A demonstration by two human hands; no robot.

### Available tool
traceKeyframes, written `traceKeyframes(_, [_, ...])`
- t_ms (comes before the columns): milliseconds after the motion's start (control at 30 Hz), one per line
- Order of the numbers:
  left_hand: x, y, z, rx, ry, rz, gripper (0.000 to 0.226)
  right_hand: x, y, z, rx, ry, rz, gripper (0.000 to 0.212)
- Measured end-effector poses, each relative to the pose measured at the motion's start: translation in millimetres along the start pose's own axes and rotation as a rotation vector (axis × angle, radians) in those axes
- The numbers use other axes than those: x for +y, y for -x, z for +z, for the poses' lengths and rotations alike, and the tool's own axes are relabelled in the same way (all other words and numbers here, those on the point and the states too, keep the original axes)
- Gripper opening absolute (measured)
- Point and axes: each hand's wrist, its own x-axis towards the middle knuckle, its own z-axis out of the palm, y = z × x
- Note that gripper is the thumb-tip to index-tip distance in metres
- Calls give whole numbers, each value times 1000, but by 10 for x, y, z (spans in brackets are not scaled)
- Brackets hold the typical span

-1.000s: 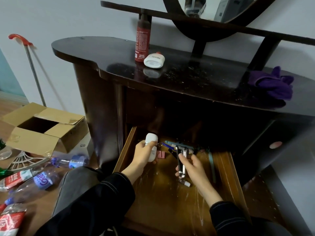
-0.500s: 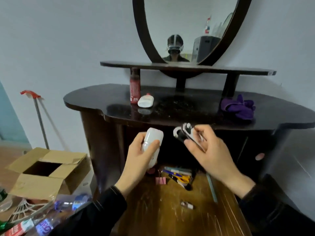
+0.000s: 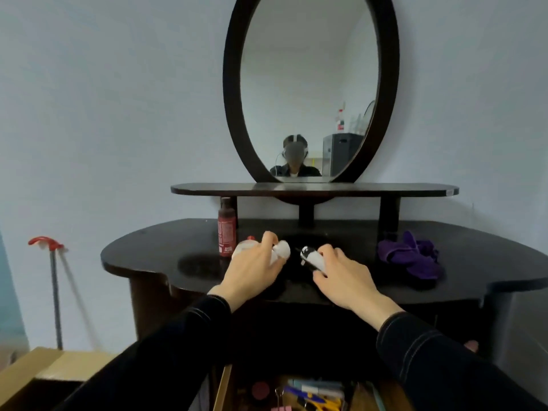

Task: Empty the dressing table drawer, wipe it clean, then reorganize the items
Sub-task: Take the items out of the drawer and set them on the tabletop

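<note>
Head view: the drawer [image 3: 225, 390] is seen open at the bottom centre of the frame, with scissors [image 3: 321, 406], a pink clip [image 3: 280, 408] and other small items left inside. Above it, at mid-frame, a small white bottle [image 3: 282, 250] is gripped by the left hand [image 3: 255, 266], and a black-and-white bundle of small tools [image 3: 311, 258] is pinched by the right hand [image 3: 341, 275], both held low over the dark tabletop [image 3: 154, 256]. The emptying step is judged to be in hand; release onto the tabletop is called for, clear of the red bottle [image 3: 226, 226] and the purple cloth [image 3: 410, 258].
</note>
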Motion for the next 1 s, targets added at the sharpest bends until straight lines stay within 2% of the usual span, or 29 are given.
traceKeyframes(100, [-101, -61, 118, -51, 60, -42, 24, 28, -124, 15, -34, 68, -24, 49])
traceKeyframes(267, [-179, -73, 171, -86, 53, -13, 17, 53, -209, 37, 2, -7, -6, 58])
traceKeyframes(467, [-199, -26, 131, -152, 114, 31, 35, 60, -163, -5, 10, -140, -104, 31])
traceKeyframes(633, [-147, -27, 83, -317, 152, 51, 46, 67, -154, -20, 24, -138, -137, 21])
traceKeyframes(800, [-135, -39, 97, -217, 50, 18, 31, 66, -139, -9, 62, -121, -127, 19])
traceKeyframes(900, [-150, -49, 89, -127, -38, -83, 24, 56, -140, 2, 64, -98, -123, 27])
traceKeyframes(1000, [-158, -57, 73, -59, -99, -110, 19, 29, -144, -36, 45, -76, -135, 36])
